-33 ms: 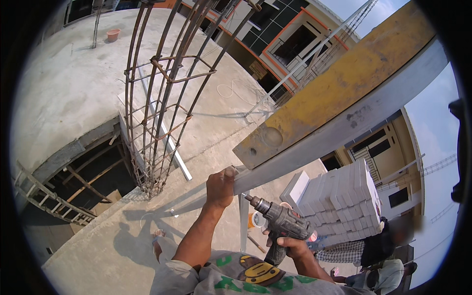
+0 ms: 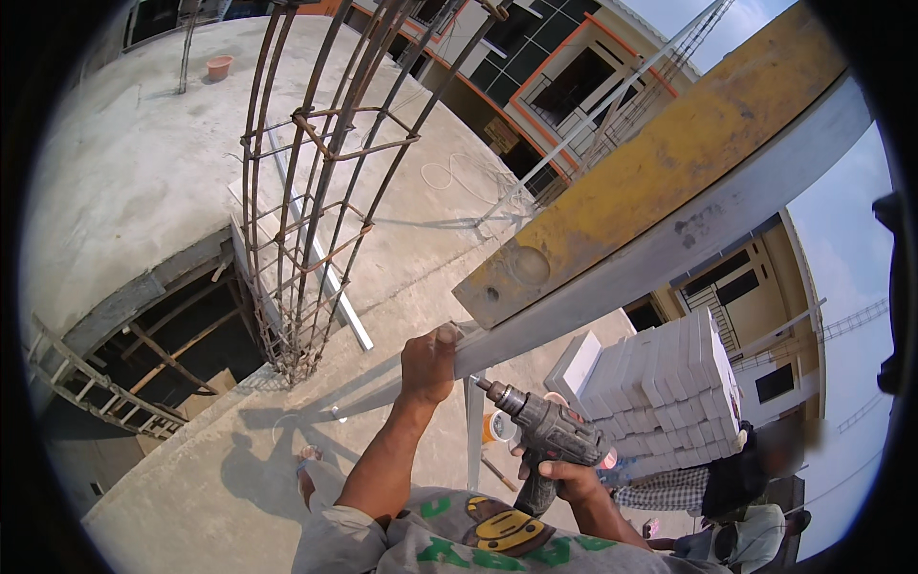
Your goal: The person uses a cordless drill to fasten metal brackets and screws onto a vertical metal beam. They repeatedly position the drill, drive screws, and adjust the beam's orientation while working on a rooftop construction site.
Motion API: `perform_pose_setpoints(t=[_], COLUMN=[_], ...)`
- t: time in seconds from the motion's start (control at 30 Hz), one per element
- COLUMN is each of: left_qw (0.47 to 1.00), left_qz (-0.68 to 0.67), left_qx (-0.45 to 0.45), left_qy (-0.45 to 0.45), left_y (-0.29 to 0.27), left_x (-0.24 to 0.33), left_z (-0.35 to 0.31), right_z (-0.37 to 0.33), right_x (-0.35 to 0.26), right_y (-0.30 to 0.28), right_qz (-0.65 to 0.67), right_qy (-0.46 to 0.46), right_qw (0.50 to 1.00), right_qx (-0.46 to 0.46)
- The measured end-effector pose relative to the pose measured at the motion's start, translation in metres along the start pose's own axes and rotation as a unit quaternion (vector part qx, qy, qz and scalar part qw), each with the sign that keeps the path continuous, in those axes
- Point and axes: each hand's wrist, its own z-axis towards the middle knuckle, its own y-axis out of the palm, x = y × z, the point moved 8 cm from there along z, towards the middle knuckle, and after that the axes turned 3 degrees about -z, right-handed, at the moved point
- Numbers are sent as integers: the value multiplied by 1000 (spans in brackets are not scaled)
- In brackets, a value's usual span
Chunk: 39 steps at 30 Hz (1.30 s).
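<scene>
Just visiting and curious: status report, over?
Left grip on beam. Right grip holding drill. Yellow bar along beam; nothing evident between drill and beam.

A grey shirt [image 2: 406,540] is worn — its front is printed with a yellow-and-brown cartoon figure [image 2: 505,529] and bold green lettering [image 2: 469,556]. Beyond the loose grey sleeve [image 2: 342,538], the left forearm [image 2: 394,461] is bared.
</scene>
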Motion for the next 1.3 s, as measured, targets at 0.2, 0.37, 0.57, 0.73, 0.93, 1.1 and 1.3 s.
perform_pose_setpoints(t=[0.2,0.37,0.57,0.73,0.93,1.1,1.3], left_qw=[1000,1000,1000,997,997,996,993], left_qz=[-13,1,-28,-56,-66,-77,-107], left_qx=[-3,-6,6,20,17,29,27], left_qy=[0,7,-8,-41,-32,-31,-42], left_y=[-2,-1,-3,-2,-1,-2,0], left_x=[1,0,-5,-11,-11,-9,-10], left_z=[0,7,6,7,9,6,6], right_z=[2,7,6,8,13,21,35], right_x=[-1,-2,-6,-4,-3,-7,11], right_y=[1,2,3,-1,-7,-11,-19], right_qz=[-12,-11,-6,-6,-5,43,204], right_qy=[1,0,-22,-25,-43,-14,76], right_qw=[1000,1000,1000,1000,999,995,964], right_qx=[-15,-22,-13,-17,-17,-88,-150])
